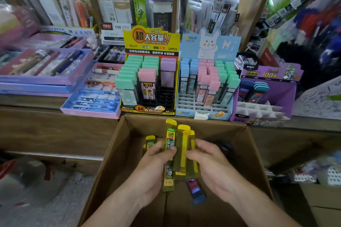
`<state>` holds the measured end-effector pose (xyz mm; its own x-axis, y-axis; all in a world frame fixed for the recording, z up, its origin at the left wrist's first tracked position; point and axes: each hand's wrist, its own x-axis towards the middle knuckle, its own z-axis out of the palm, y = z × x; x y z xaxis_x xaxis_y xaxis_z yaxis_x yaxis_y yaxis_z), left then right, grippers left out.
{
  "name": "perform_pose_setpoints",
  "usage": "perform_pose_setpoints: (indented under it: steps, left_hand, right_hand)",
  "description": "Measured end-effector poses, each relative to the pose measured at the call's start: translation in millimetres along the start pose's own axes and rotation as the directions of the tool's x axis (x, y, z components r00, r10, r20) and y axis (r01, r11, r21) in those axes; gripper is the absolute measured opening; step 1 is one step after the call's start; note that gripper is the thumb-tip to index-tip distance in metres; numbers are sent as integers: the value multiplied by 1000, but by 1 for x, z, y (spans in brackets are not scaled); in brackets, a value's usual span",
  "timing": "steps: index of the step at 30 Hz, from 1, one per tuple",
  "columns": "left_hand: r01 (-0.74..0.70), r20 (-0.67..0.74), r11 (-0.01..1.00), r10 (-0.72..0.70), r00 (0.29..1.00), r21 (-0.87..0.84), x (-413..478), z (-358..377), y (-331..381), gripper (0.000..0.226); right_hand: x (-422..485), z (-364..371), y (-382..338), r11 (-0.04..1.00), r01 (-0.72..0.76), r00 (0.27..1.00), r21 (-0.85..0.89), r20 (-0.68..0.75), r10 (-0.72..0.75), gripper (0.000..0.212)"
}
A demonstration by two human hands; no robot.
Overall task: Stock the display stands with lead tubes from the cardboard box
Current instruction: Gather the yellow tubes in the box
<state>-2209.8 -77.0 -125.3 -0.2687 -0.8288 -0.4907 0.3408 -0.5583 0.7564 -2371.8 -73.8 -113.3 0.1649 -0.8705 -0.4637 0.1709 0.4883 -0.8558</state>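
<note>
Yellow lead tubes (182, 143) are bunched over the cardboard box (118, 153), left hand (156, 158) and right hand (208, 158) each with a curled grip round them, likely squaring them for the purple display stand (289, 97) at one o'clock.

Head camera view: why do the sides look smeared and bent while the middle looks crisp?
In the head view the yellow display stand and the yellow lead tubes held by the left hand and right hand look sharp; goods at the far left and right edges are smeared; the wooden post leans, probably wide-angle distortion; bright light washes out the top.
</note>
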Motion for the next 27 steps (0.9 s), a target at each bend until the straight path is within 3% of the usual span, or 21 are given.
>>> perform_pose_setpoints:
  steps: [9,14,19,27]
  left_hand:
    - [67,175,990,-44,984,-125,10,13,0,30]
    - [-1,104,993,13,995,-116,10,14,-5,27]
    - [-69,20,998,69,997,-10,10,15,-6,26]
    - [-36,10,998,36,999,49,11,11,-9,22]
  right_hand:
    - [-9,-11,-12,996,22,1000,-82,17,-20,29]
    - [-10,-11,-9,922,119,984,-369,-82,-160,26]
    - [-9,-11,-4,939,96,984,-330,-111,-140,24]
    - [-5,-21,-8,963,81,987,-257,-115,-114,19]
